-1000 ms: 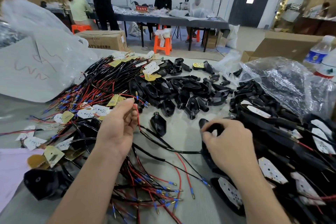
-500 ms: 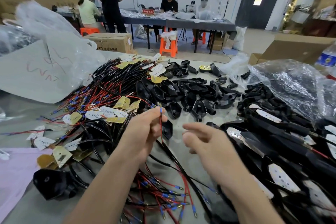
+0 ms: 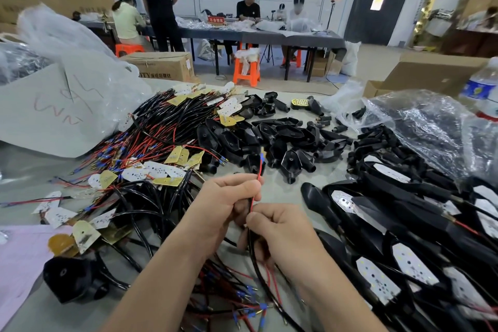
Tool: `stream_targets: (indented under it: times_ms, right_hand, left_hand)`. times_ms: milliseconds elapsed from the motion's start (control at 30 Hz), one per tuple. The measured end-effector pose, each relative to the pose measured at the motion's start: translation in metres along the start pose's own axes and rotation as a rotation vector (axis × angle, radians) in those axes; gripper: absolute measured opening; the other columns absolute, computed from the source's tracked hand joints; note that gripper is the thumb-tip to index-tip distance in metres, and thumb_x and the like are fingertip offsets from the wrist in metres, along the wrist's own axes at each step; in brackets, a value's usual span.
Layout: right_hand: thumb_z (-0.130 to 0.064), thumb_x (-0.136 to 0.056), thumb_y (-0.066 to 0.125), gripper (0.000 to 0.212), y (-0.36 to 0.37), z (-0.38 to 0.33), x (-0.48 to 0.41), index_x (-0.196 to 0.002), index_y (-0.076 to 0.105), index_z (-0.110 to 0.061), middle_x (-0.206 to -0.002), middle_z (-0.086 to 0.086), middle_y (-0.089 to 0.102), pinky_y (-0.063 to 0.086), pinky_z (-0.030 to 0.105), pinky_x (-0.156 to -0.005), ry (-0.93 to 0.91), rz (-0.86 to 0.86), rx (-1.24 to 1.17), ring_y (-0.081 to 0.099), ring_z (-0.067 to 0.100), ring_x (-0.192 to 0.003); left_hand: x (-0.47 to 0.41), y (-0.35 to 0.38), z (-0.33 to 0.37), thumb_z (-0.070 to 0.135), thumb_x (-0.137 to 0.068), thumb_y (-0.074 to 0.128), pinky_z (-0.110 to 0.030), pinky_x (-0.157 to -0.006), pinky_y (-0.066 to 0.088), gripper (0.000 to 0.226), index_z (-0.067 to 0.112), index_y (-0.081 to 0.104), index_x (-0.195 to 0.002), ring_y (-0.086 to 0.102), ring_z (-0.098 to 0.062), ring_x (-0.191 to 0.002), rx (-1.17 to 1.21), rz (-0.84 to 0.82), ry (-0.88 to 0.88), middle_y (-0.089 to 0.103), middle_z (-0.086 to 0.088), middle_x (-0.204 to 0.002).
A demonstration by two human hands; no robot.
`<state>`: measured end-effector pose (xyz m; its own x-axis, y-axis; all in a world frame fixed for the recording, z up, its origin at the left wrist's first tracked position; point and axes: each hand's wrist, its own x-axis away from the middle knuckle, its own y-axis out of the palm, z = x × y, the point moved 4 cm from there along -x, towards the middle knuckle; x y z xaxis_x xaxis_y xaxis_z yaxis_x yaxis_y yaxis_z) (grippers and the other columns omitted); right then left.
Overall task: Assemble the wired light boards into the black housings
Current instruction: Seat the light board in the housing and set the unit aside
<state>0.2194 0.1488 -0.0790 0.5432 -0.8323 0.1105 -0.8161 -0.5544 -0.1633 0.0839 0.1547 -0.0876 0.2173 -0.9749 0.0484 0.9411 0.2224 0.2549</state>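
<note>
Red wire (image 3: 258,179) was pinched by left hand (image 3: 223,205), gripped lower by right hand (image 3: 285,234). Best kept straight, then fed into housing (image 3: 292,160).

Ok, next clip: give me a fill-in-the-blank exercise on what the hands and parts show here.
The left hand and the right hand both pinch a ____ wire.
The terminal at that wire's upper tip is ____.
The housings already fitted with white boards lie to the person's ____.
Missing words: red; blue; right.
</note>
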Motion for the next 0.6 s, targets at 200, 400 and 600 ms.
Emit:
stream_targets:
  times_ms: [200, 400, 600]
  right_hand:
    - [-0.015, -0.094, 0.060, 0.024, -0.030, -0.010, -0.006, -0.089, 0.077, -0.030, -0.080, -0.006, 0.077, 0.059, 0.033, -0.073, -0.079, 0.306, 0.241, 0.070, 0.008, -0.069]
    - [0.001, -0.093, 0.051, 0.057, -0.010, -0.023, -0.048, -0.140, 0.056, -0.030, -0.112, -0.009, 0.061, 0.041, 0.003, -0.068, -0.160, -0.009, 0.787, 0.056, -0.004, -0.078]
    - [-0.008, -0.089, 0.056, 0.035, 0.009, -0.002, -0.062, -0.118, 0.062, -0.025, -0.111, -0.002, 0.059, 0.049, 0.037, -0.085, -0.192, -0.024, 0.948, 0.057, 0.023, -0.104]
  left_hand:
    - [-0.001, -0.021, 0.007, 0.013, -0.083, 0.080, -0.015, -0.045, 0.038, 0.011, 0.021, 0.082, -0.076, 0.047, -0.009, -0.044, -0.153, 0.232, 0.062, 0.073, -0.008, -0.070]
    - [0.001, -0.037, 0.010, 0.021, -0.079, 0.084, -0.030, -0.061, 0.054, 0.018, 0.036, 0.078, -0.072, 0.063, -0.009, -0.052, -0.443, 0.480, 0.129, 0.076, 0.005, -0.067]
    - [0.002, -0.030, 0.013, 0.027, -0.076, 0.081, -0.012, -0.058, 0.040, 0.014, 0.034, 0.071, -0.070, 0.065, 0.006, -0.062, -0.767, 0.542, 0.191, 0.070, 0.023, -0.063]
